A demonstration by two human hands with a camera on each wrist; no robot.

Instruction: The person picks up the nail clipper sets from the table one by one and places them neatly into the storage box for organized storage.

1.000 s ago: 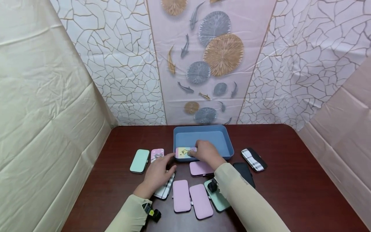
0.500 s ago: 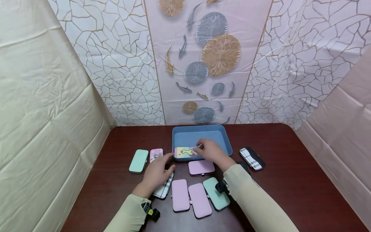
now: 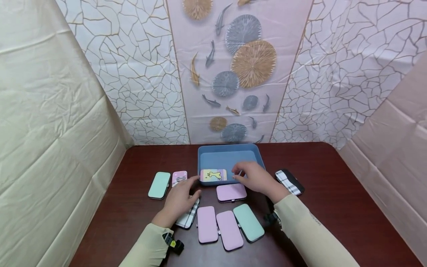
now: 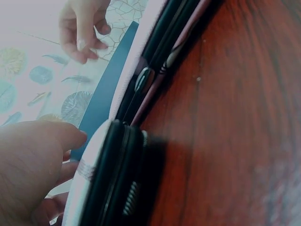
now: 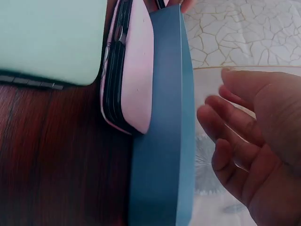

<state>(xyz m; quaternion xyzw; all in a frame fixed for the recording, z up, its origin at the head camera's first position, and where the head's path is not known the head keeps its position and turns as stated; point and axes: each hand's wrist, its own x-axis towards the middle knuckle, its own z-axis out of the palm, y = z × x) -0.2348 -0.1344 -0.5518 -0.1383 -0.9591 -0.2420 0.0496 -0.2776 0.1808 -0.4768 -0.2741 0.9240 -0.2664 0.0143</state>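
A flat case with a yellow giraffe picture [image 3: 213, 175] lies in the front left of the blue tray [image 3: 220, 158]. My right hand [image 3: 255, 178] hovers over the tray's front right part, its fingers loosely bent around nothing; the right wrist view also shows a bare palm. My left hand [image 3: 180, 200] reaches over a black-and-white plaid case [image 3: 191, 216], partly covering it, with fingertips at the tray's front left corner. In front of the tray lies a pink clasp case [image 3: 231, 193].
Two more pink cases [image 3: 207, 224] and a mint case [image 3: 248, 222] lie nearer me. At left are another mint case [image 3: 159, 185] and a pink patterned case [image 3: 179, 178], partly behind my left hand. A black-and-plaid case [image 3: 289, 182] lies right of the tray.
My right hand has let go of the giraffe case, leaving it in the tray, and moved right, away from it. My left hand has stayed almost still.
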